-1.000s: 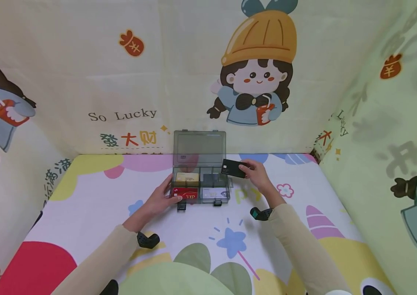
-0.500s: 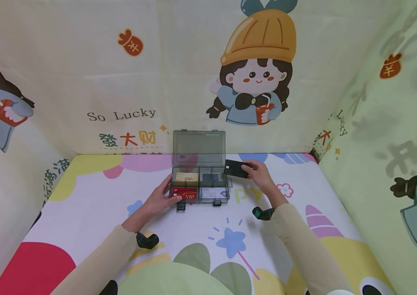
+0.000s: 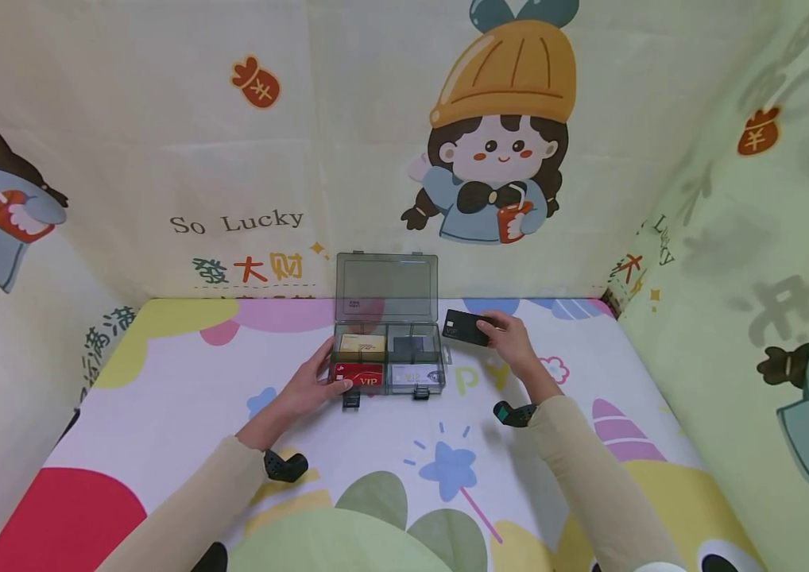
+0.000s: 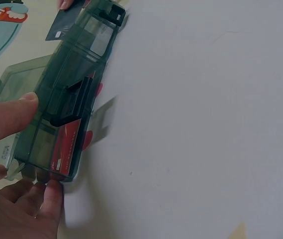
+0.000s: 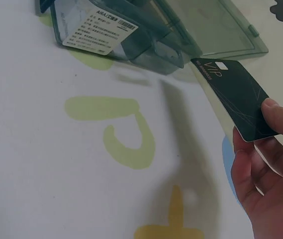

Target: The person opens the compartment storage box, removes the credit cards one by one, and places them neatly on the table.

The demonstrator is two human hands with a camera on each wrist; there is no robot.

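A clear grey plastic box (image 3: 387, 392) stands on the table, its lid (image 3: 386, 286) raised at the back. Its compartments hold a gold card (image 3: 361, 343) at back left, something dark (image 3: 408, 345) at back right, a red VIP card (image 3: 359, 375) at front left and a whitish VIP card (image 3: 415, 374) at front right. My left hand (image 3: 307, 387) grips the box's left front corner, thumb over the front edge. My right hand (image 3: 512, 344) pinches a black VIP card (image 5: 238, 102) between thumb and fingers, off the box's back right side.
Two dark latches hang at the box's front, one (image 3: 351, 400) near my left thumb. A white label with a barcode (image 5: 100, 25) is on the box's side. The table's printed cloth (image 3: 369, 445) surrounds it, and a printed fabric wall (image 3: 361, 159) rises right behind.
My right hand has moved a little to the right with the black card, away from the box's right edge. The left hand and box stay put.
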